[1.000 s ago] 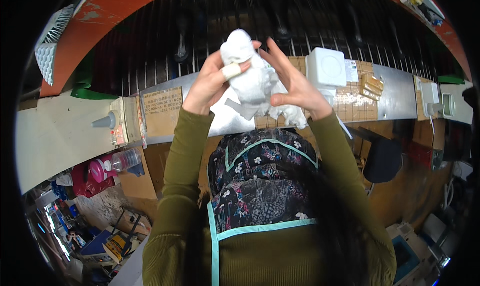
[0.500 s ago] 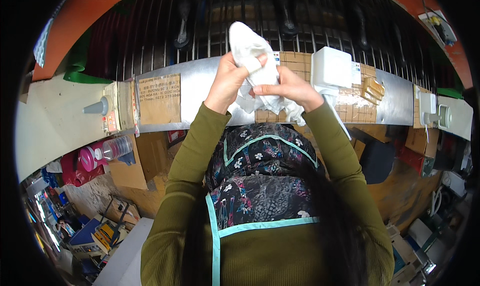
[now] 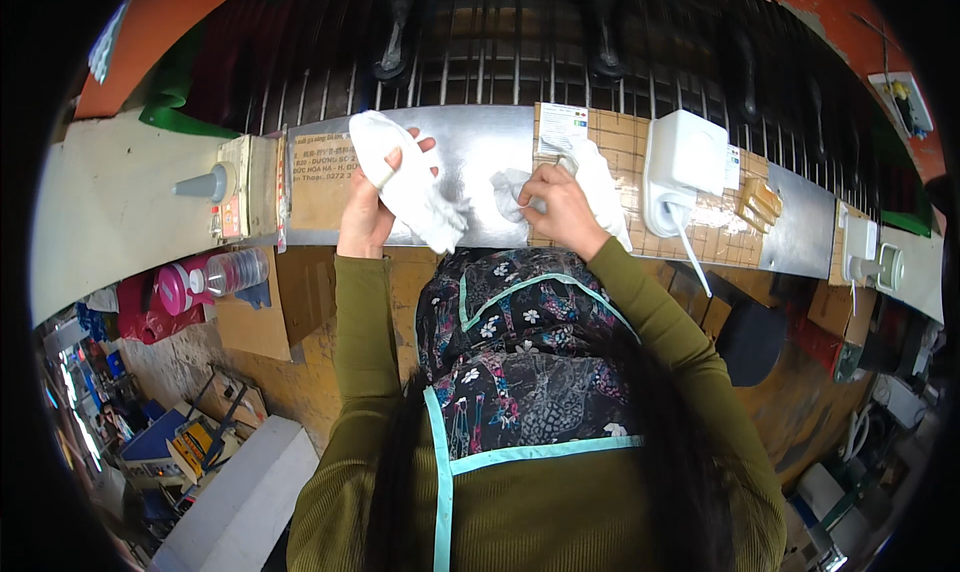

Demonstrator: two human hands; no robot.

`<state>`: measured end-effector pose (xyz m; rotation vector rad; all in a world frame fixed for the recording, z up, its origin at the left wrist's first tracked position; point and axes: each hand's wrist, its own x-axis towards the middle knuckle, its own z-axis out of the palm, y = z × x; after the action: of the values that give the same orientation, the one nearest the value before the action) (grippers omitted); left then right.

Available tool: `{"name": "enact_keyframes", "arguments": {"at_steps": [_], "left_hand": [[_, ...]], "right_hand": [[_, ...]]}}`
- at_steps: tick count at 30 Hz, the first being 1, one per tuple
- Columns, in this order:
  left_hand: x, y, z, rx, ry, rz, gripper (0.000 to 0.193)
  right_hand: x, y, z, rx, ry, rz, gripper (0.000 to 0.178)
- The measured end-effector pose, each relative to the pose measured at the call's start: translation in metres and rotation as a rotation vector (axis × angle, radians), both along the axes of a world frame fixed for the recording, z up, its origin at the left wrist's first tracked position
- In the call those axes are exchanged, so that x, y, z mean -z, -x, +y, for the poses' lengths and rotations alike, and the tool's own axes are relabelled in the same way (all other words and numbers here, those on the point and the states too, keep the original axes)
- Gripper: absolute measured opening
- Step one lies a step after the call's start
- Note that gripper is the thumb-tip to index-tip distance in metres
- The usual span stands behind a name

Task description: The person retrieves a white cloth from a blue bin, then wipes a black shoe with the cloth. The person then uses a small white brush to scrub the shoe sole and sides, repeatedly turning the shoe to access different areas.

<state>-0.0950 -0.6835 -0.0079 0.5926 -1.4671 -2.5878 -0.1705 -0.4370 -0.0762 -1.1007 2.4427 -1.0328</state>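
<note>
My left hand (image 3: 372,212) grips a white, soft-looking piece of cloth (image 3: 376,144), rounded at the top with a crumpled lower end. The thumb lies across its front and the fingertips show behind it. To the right, the fingertips of my right hand (image 3: 562,208) are pinched together at a thin, crumpled whitish scrap (image 3: 509,189), low over the metal bench top. Just beyond that hand, a second white piece (image 3: 598,184) lies on the cardboard. The two hands are apart, with bare metal between them.
A white box-shaped device (image 3: 690,152) with a white cord stands on the cardboard sheet (image 3: 625,137), left of a small tan block (image 3: 760,205). Another cardboard piece (image 3: 318,187) lies beside a grey cone (image 3: 203,186). Metal bars (image 3: 490,67) run along the bench's far side.
My hands, together at the white cloth before, have separated. The left moved left and down with the cloth; the right came down to the whitish scrap.
</note>
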Motion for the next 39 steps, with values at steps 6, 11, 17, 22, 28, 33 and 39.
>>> {"name": "enact_keyframes", "arguments": {"at_steps": [6,11,17,22,28,33,39], "left_hand": [[0.001,-0.018,0.002,0.276,-0.166,0.081,0.079],[-0.017,0.0,0.037,0.46,-0.123,0.164,0.081],[-0.015,0.043,0.058,0.99,0.252,0.173,0.048],[-0.011,0.062,0.075,1.043,-0.036,0.097,0.047],[-0.042,0.068,0.11,1.218,0.324,0.409,0.04],[-0.074,0.07,0.135,1.194,0.536,0.303,0.035],[-0.075,0.075,0.139,0.928,-0.127,-0.018,0.045]], "right_hand": [[-0.03,0.025,0.014,0.106,0.561,-1.103,0.023],[-0.066,0.026,0.02,0.262,0.622,-1.223,0.035],[-0.086,0.021,0.051,0.222,0.719,-1.431,0.02],[-0.081,0.014,0.087,0.168,0.989,-1.604,0.026],[-0.081,0.008,0.105,0.378,1.115,-1.607,0.03],[-0.079,0.008,0.12,0.423,1.155,-1.578,0.035],[-0.112,-0.011,0.117,0.45,0.42,-0.396,0.056]]}}
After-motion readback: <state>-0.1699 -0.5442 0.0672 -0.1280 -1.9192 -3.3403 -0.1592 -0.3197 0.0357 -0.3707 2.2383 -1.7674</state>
